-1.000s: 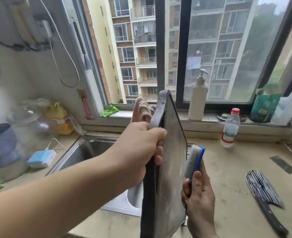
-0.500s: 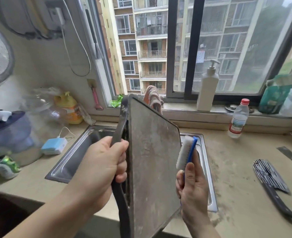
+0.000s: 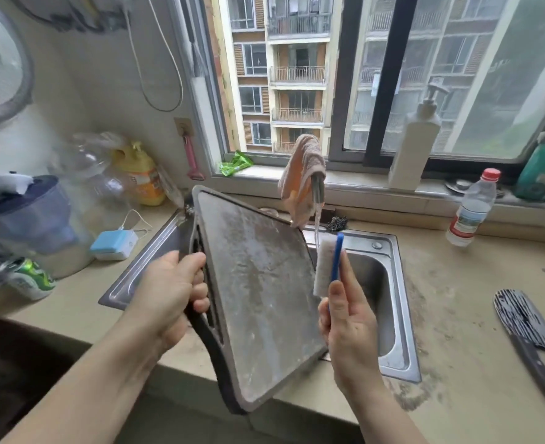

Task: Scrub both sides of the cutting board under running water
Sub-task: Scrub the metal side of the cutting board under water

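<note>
Now the left hand (image 3: 168,296) gripped the cutting board (image 3: 258,299) by its dark handle edge, with the fingers curled through the slot, and held it tilted above the steel sink (image 3: 389,293) so that its grey, stained face looked up and to the right. The board's far corner reached up near the tap (image 3: 318,189), and its near corner hung over the front edge of the surface (image 3: 456,331). The right hand (image 3: 351,325) held a scrub brush (image 3: 327,267) upright — thumb along the blue back, fingers closed round the lower part — and the white bristles stood just beside the board's right edge; I could not tell whether they touched it. A thin stream of water (image 3: 316,225) ran from the tap down to the top of the brush. A pinkish cloth (image 3: 301,177) was draped over the tap.

On the right part of the surface lay a cleaver (image 3: 527,334) with a striped blade, well apart from the sink. A water bottle (image 3: 471,209) with a red cap stood near the windowsill, and a white pump bottle (image 3: 415,145) stood on the sill itself. To the left of the sink there were a small blue-and-white box (image 3: 114,245) and a yellow bottle (image 3: 139,174) — both near the wall.
</note>
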### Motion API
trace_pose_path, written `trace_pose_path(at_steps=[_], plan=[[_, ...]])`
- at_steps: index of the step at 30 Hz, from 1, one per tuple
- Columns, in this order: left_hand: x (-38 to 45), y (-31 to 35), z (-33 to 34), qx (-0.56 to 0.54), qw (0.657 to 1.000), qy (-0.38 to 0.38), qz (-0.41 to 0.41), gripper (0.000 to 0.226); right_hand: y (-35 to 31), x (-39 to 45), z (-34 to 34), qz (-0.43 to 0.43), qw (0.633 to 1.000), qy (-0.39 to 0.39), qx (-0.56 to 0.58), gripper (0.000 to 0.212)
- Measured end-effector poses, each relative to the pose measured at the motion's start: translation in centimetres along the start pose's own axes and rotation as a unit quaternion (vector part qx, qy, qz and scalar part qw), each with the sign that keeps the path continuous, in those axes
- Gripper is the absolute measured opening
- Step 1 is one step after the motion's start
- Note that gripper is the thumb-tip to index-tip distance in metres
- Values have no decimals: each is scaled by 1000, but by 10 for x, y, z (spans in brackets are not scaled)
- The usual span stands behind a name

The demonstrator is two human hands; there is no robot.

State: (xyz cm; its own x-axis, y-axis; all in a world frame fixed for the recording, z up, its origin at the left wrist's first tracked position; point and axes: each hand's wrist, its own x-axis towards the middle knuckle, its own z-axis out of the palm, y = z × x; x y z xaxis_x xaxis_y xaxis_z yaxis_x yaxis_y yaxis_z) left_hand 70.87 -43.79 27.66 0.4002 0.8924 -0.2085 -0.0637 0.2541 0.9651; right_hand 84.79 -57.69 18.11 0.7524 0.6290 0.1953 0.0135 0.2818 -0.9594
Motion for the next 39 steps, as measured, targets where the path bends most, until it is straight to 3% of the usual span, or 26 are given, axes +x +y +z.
trace_pose_path(at_steps=[3,6,12,15,22,30,36,39], plan=[[23,-37,19,42,999,-20,-9,25,18,12,-1,49,997,-20,-55,48],[33,-66,48,26,999,-34,8,25,39,15,-23,98,993,22,-69,40],[49,-112,3,-57,991,103,-62,35,70,12,-79,181,973,82,-122,54],[54,-138,-30,-41,979,153,-126,37,82,23,-83,222,957,13,-185,37],[82,-169,-59,7,967,161,-196,34,98,20,-49,249,893,-215,-306,35],[148,-160,-69,206,950,142,-187,32,110,24,-25,228,857,-272,-373,43],[178,-166,-75,248,943,104,-197,35,129,34,31,84,745,-429,-503,49],[186,-180,-83,247,940,86,-217,33,148,84,58,60,728,-391,-560,47]])
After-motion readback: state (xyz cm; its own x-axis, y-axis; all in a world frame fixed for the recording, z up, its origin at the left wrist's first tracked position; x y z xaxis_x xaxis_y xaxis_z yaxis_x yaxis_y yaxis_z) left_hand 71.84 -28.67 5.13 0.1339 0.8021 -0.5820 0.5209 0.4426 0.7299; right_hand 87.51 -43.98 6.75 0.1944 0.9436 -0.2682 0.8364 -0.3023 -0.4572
